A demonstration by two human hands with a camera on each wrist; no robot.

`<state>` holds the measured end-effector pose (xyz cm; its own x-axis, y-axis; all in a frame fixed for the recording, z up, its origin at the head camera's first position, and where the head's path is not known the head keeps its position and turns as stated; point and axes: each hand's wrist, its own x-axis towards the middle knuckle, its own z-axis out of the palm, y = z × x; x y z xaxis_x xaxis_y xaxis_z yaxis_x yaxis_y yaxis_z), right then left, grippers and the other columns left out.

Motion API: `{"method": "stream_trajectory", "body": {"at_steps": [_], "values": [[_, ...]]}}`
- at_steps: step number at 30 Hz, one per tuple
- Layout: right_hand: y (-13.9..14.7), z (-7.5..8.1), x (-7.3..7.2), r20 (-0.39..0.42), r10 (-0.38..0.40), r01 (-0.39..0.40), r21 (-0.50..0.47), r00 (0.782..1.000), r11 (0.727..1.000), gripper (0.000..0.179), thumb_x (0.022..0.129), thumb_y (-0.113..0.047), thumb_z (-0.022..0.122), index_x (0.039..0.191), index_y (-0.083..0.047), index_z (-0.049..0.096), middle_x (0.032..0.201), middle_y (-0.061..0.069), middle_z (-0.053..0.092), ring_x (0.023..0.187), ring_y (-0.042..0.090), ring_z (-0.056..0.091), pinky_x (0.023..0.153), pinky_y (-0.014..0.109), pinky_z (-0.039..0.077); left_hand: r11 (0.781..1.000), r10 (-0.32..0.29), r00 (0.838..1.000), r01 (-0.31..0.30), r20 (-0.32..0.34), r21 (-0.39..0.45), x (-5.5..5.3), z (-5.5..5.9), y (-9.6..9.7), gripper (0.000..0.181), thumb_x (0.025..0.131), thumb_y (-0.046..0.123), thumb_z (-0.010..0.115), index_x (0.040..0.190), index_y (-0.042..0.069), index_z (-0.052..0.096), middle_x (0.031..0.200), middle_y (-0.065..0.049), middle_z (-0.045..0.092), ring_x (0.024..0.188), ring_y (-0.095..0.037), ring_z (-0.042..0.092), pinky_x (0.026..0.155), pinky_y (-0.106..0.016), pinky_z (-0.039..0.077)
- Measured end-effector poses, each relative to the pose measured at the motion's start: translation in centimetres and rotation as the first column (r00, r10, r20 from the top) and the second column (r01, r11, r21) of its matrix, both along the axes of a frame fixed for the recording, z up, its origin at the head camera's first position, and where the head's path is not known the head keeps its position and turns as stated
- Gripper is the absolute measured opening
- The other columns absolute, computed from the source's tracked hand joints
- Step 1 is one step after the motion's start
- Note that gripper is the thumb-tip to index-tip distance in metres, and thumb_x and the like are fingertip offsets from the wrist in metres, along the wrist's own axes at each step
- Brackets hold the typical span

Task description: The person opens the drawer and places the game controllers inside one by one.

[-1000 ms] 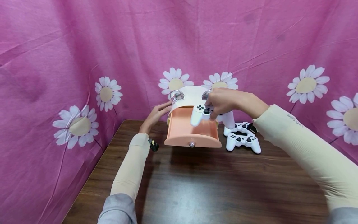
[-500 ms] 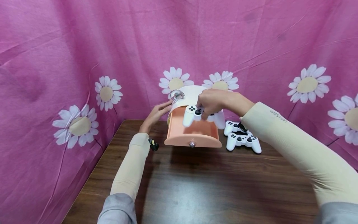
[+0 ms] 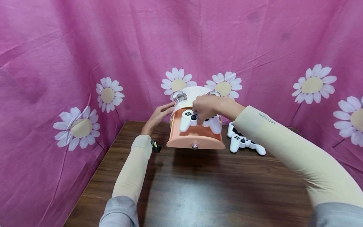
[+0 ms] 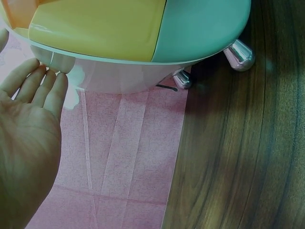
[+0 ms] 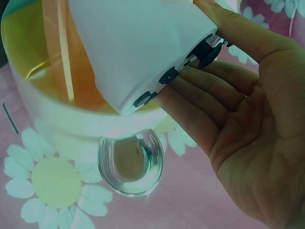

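My right hand (image 3: pixel 208 107) pinches a white game controller (image 3: pixel 185 125) at its middle, held over the pulled-out orange drawer (image 3: pixel 195 143). In the right wrist view the controller (image 5: pixel 128 47) is tilted beside the orange drawer wall, and the fingers bend against its button side. The drawer belongs to a rounded white box (image 3: pixel 194 94) with chrome rings on top. At the box's left side, my left hand (image 3: pixel 158 116) has its fingertips against or very near the wall. Its fingers (image 4: pixel 55 95) look nearly straight in the left wrist view, below the yellow and green front panels (image 4: pixel 105 28).
Right of the drawer lie two more white controllers on the brown wooden table (image 3: pixel 187 189): a front one (image 3: pixel 235 145) and one behind it (image 3: pixel 230 130), partly hidden by the right forearm. Close behind the box hangs a pink flowered curtain (image 3: pixel 198 47).
My right hand has carried the controller leftward and slightly down, from the drawer's right side to over its middle. The left hand, box and drawer stay in place.
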<state>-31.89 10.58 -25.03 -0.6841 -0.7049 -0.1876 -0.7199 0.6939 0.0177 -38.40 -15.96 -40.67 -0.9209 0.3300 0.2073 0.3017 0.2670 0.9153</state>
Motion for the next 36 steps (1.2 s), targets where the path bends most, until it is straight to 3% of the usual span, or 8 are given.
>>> {"method": "stream_trajectory", "body": {"at_steps": [17,36], "values": [[-0.8,-2.0,-0.2,-0.069,-0.039,0.04,0.017,0.997,0.999,0.022,0.08,-0.027,0.088,0.084,-0.011,0.073,0.087,0.007,0.071,0.078,0.023,0.06,0.071,0.037,0.056,1.0,-0.009,1.0,0.009,0.015,-0.009,0.2,0.1,0.2,0.057,0.107,0.044,0.062,0.16,0.024,0.052,0.169,0.001,0.046,0.161,-0.022,0.035,0.134,-0.047,0.027],[-0.7,-1.4,0.3,-0.059,-0.036,0.036,0.001,0.998,0.999,0.019,0.086,-0.025,0.087,0.093,-0.01,0.077,0.089,0.007,0.075,0.082,0.024,0.064,0.08,0.041,0.058,1.0,0.001,1.0,-0.001,0.015,-0.007,0.2,0.1,0.0,0.06,0.105,0.048,0.063,0.16,0.026,0.051,0.169,0.002,0.046,0.161,-0.023,0.034,0.135,-0.049,0.025]]}}
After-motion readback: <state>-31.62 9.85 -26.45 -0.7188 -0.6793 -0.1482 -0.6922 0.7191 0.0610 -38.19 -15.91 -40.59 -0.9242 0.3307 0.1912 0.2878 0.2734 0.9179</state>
